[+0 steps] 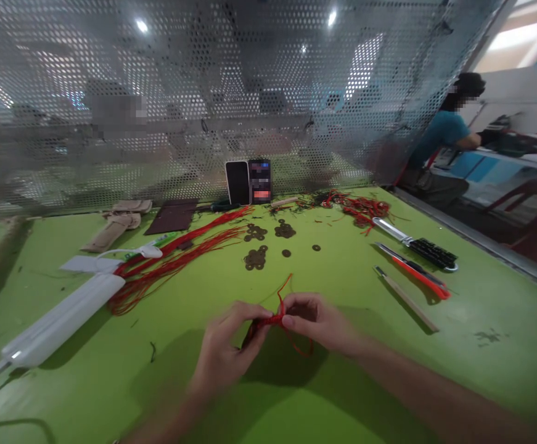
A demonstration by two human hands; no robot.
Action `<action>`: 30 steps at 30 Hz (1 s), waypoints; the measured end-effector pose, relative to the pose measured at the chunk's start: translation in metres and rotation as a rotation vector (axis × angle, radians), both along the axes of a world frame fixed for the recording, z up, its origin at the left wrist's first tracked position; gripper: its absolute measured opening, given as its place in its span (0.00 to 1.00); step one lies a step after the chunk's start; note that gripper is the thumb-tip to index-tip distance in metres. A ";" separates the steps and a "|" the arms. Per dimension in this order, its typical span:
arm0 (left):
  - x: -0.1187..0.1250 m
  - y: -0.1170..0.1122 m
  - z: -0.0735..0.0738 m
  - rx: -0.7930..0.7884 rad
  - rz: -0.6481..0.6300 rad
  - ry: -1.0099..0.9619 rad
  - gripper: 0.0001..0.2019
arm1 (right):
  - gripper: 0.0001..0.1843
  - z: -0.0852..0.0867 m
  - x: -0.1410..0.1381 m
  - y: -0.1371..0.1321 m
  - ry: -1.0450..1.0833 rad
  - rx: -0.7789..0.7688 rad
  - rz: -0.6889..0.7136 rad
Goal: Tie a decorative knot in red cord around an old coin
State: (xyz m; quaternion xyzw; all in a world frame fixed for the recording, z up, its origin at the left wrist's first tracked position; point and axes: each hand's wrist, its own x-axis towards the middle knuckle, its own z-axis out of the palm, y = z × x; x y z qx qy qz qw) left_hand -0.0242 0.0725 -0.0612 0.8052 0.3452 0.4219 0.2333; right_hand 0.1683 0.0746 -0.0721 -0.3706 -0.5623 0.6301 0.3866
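Note:
Between my two hands is a short knotted piece of red cord (pixel 275 319). My left hand (pixel 232 336) pinches its left end between thumb and fingers; part of the piece is hidden inside that hand. My right hand (pixel 317 320) pinches the cord at its right end. One loose strand sticks up past my right fingertips, and another loops down below them. Beyond my hands lie several dark round coins with holes (pixel 255 258), some in small heaps and a few single.
At left are long red cords (pixel 171 265) and a white power strip (pixel 65 320). At right lie a brush (pixel 430 251), a red-handled cutter (pixel 418 277) and a thin wooden-handled tool (pixel 407 299). Two phones (pixel 238 183) lean on the perforated screen; red scraps (pixel 365 206) lie nearby. A person sits far right.

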 end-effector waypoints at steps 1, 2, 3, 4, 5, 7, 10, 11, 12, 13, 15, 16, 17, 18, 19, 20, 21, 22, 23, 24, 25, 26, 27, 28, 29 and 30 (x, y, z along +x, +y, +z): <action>0.000 0.000 0.000 0.006 -0.002 0.009 0.10 | 0.11 0.000 0.000 0.000 -0.019 0.020 -0.006; 0.001 0.000 0.000 0.009 -0.003 0.018 0.10 | 0.11 0.001 0.001 0.000 -0.036 0.042 -0.011; 0.001 0.000 0.000 0.012 -0.008 0.025 0.11 | 0.10 0.002 0.001 0.000 -0.049 0.063 -0.015; 0.001 0.000 -0.001 0.012 -0.012 0.031 0.11 | 0.10 0.003 0.001 -0.001 -0.055 0.079 -0.014; 0.002 0.000 -0.001 0.010 -0.016 0.033 0.12 | 0.10 0.003 0.001 -0.001 -0.055 0.089 -0.013; 0.002 0.000 -0.002 0.005 -0.025 0.027 0.12 | 0.09 0.004 0.001 -0.001 -0.046 0.101 -0.008; 0.002 0.000 -0.002 0.003 -0.026 0.014 0.12 | 0.08 0.003 0.002 -0.001 -0.042 0.100 -0.012; 0.002 -0.001 -0.002 0.002 -0.015 0.006 0.12 | 0.08 0.003 0.002 -0.001 -0.042 0.098 -0.014; 0.002 -0.001 -0.002 -0.002 -0.001 0.000 0.11 | 0.08 0.003 0.002 -0.001 -0.041 0.094 -0.014; 0.002 -0.002 -0.002 -0.003 0.010 -0.008 0.10 | 0.08 0.003 0.002 -0.001 -0.040 0.090 -0.014; 0.001 -0.002 -0.002 0.005 0.021 -0.018 0.09 | 0.08 0.003 0.002 -0.002 -0.042 0.091 -0.015; 0.001 -0.002 -0.002 0.013 0.022 -0.019 0.09 | 0.09 0.003 0.002 -0.002 -0.043 0.095 -0.018; 0.001 -0.002 -0.002 0.023 0.022 -0.019 0.09 | 0.09 0.003 0.001 -0.002 -0.044 0.101 -0.023; 0.000 -0.002 -0.003 0.033 0.024 -0.018 0.08 | 0.10 0.003 0.001 -0.002 -0.045 0.106 -0.025; 0.000 -0.002 -0.003 0.042 0.027 -0.018 0.08 | 0.10 0.003 0.001 -0.002 -0.045 0.111 -0.025; -0.001 -0.002 -0.003 0.048 0.028 -0.019 0.09 | 0.11 0.002 0.001 -0.002 -0.042 0.112 -0.024; -0.001 -0.002 -0.003 0.056 0.026 -0.022 0.09 | 0.11 0.002 0.000 -0.002 -0.040 0.109 -0.022; -0.001 -0.002 -0.003 0.062 0.024 -0.026 0.10 | 0.12 0.002 0.000 -0.002 -0.037 0.106 -0.018; -0.001 -0.002 -0.003 0.062 0.024 -0.027 0.10 | 0.11 0.002 0.000 -0.002 -0.033 0.106 -0.013; -0.001 -0.002 -0.003 0.063 0.024 -0.028 0.10 | 0.11 0.002 0.000 -0.002 -0.030 0.108 -0.013; -0.001 -0.002 -0.002 0.063 0.022 -0.026 0.10 | 0.10 0.002 0.001 -0.002 -0.031 0.111 -0.013; 0.000 -0.002 -0.001 0.066 0.022 -0.023 0.10 | 0.09 0.002 0.001 -0.002 -0.034 0.118 -0.015; 0.000 -0.002 0.000 0.072 0.018 -0.018 0.10 | 0.09 0.002 0.001 -0.002 -0.037 0.124 -0.016; 0.001 -0.002 0.001 0.083 0.010 -0.013 0.11 | 0.08 0.002 0.001 -0.002 -0.042 0.132 -0.020; 0.001 -0.002 0.001 0.097 0.001 -0.009 0.11 | 0.08 0.002 0.001 -0.002 -0.046 0.137 -0.021; 0.002 -0.001 0.002 0.111 -0.010 -0.006 0.11 | 0.08 0.003 0.001 -0.002 -0.048 0.141 -0.022</action>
